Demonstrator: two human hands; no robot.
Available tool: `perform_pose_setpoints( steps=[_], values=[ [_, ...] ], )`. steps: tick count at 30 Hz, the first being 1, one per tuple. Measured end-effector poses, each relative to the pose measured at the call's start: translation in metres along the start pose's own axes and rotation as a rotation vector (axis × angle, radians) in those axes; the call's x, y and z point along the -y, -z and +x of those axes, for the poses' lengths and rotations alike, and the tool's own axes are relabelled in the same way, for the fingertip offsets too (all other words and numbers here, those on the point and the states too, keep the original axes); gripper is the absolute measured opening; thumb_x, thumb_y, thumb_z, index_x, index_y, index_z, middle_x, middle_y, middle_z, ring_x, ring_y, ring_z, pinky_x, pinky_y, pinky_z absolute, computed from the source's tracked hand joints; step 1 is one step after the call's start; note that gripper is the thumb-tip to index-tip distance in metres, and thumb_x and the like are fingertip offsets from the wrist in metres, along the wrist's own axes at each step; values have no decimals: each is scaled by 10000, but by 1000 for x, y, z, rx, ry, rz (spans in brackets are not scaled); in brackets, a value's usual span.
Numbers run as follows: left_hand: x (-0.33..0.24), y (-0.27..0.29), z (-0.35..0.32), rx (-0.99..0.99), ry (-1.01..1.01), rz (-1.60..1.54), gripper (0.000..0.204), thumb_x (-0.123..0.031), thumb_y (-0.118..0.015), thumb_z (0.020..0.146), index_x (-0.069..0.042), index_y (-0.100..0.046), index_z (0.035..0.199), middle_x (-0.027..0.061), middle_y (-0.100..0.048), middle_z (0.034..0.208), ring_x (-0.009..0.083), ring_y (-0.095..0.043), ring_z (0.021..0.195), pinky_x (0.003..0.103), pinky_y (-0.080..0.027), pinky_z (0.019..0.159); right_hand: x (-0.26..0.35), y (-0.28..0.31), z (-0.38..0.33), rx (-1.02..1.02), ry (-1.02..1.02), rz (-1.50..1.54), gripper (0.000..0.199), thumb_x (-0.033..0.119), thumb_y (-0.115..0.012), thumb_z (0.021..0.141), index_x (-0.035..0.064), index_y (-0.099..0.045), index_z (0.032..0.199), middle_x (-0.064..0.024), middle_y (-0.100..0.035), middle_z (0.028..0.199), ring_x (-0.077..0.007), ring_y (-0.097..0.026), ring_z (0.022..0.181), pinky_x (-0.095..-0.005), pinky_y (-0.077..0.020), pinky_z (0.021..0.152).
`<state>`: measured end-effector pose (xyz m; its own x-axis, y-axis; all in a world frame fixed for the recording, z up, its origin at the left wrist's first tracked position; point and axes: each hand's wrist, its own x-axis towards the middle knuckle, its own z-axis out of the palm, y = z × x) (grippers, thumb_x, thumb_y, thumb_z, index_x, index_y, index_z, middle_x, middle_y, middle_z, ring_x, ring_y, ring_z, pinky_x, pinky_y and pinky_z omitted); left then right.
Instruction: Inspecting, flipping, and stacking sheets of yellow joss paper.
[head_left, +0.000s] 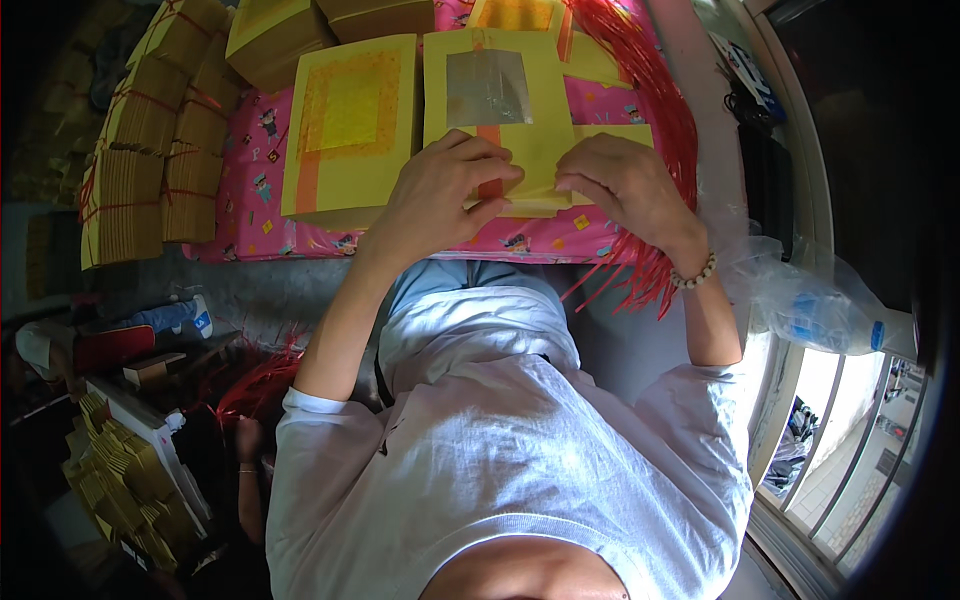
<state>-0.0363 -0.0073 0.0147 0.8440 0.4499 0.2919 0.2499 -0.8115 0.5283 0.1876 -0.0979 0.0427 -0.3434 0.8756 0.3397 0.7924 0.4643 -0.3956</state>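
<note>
A stack of yellow paper sheets (545, 150), its top sheet bearing a silver square and an orange strip, lies on the pink table in front of me. My left hand (450, 190) rests on the stack's near part, fingers bent and thumb apart, with the orange strip showing between them. My right hand (625, 185) is closed at the near right edge of the stack, thumb and forefinger pinching the paper. A beaded bracelet circles my right wrist. Left of my left hand sits a thick yellow paper stack (350, 130) with a gold square.
Tied paper bundles (130, 190) stand along the table's left side. Red strings (650, 70) hang over its right edge. A plastic bag with a bottle (820, 315) is beside the barred window. Another person's hand (247, 440) is low left, near stacked paper (120, 480).
</note>
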Motion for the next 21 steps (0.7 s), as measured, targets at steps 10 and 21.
perform_pose_setpoints(
  steps=[10,21],
  values=[
    [2,0,-2,-23,29,-90,398,-117,-716,696,-77,-612,1078,84,-612,1053,286,-539,1004,380,-463,852,-10,14,23,58,16,-16,137,118,-663,785,-2,-626,838,-117,-617,774,-307,-593,710,-364,-464,619],
    [8,-5,-9,-72,29,-213,326,-69,-637,770,-44,-604,1093,110,-607,1057,298,-538,995,379,-462,851,-17,16,28,153,-107,220,141,120,-664,826,-20,-654,837,-110,-618,716,-203,-563,632,-299,-444,603]
  ],
)
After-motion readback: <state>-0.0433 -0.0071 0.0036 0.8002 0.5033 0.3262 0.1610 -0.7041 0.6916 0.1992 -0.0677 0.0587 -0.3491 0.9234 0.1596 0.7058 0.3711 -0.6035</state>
